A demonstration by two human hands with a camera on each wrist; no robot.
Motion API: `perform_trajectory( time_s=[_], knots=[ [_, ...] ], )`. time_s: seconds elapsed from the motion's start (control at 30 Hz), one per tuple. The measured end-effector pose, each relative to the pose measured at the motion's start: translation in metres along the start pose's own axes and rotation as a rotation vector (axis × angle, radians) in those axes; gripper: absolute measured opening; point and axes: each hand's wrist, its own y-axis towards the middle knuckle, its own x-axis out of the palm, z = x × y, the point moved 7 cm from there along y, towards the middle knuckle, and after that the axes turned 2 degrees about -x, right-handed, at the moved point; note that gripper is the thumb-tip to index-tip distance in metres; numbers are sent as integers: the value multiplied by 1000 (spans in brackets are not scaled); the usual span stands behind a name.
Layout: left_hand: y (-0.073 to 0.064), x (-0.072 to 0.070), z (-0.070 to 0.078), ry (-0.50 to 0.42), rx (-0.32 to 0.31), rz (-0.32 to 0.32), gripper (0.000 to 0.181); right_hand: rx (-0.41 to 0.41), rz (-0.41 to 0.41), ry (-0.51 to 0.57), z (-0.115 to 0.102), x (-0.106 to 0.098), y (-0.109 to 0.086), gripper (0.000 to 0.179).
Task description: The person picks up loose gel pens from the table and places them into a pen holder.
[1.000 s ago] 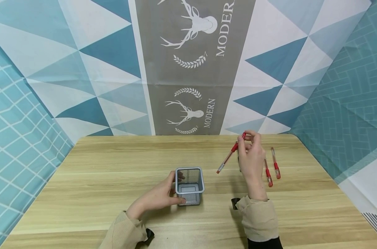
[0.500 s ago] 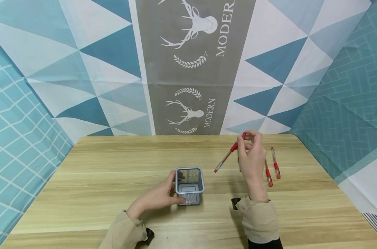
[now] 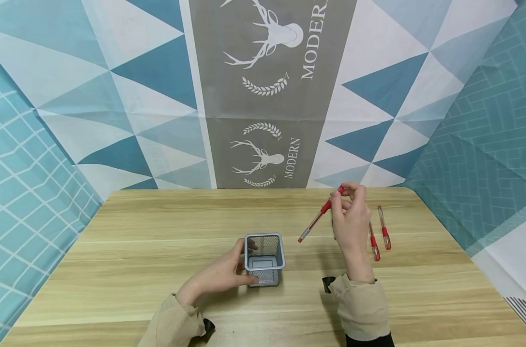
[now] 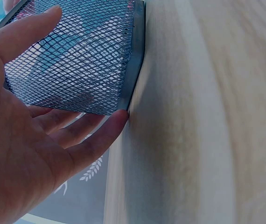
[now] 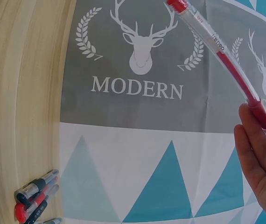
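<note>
My left hand [image 3: 219,273] grips a grey metal mesh pen holder [image 3: 269,277] that stands upright on the table with its square mouth facing up. In the left wrist view, the thumb lies along one mesh wall [image 4: 77,60] and the other fingers reach around an adjoining side, near the base. Nothing shows inside the holder. My right hand [image 3: 353,219] pinches a red gel pen [image 3: 316,221] near its red clip end, above the table to the right of the holder. The pen slants, its far end pointing down toward the holder. Its clear barrel [image 5: 217,44] shows in the right wrist view.
Two red pens [image 3: 384,232] lie right of my right hand on the wooden table [image 3: 158,217]. The right wrist view also shows pens with black parts [image 5: 30,191] beside the red ones. A patterned cloth backdrop [image 3: 263,96] rises behind the table.
The lower tip of the held pen has swung slightly left, toward the holder, over the first half second. Since then it is nearly still. The left hand and holder have stayed put.
</note>
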Motion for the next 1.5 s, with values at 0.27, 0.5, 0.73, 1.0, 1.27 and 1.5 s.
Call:
perform_trajectory(
  time_s=[0.27, 0.5, 0.73, 1.0, 1.27, 1.5],
  knots=[
    [0, -1, 1, 16, -2, 5, 78, -3, -3, 9, -4, -1, 0, 32],
    [0, 0, 0, 8, -9, 2, 79, -13, 14, 34, -10, -4, 0, 32],
    [0, 0, 0, 16, -15, 7, 79, -35, 26, 34, -14, -7, 0, 33],
    [-1, -1, 1, 27, -12, 10, 80, -21, 5, 105, -17, -7, 0, 28],
    [1, -1, 1, 27, -5, 4, 79, -45, 2, 140, -24, -5, -2, 27],
    [-1, 0, -1, 43, -20, 9, 81, -92, 3, 177, -31, -2, -4, 26]
  ],
)
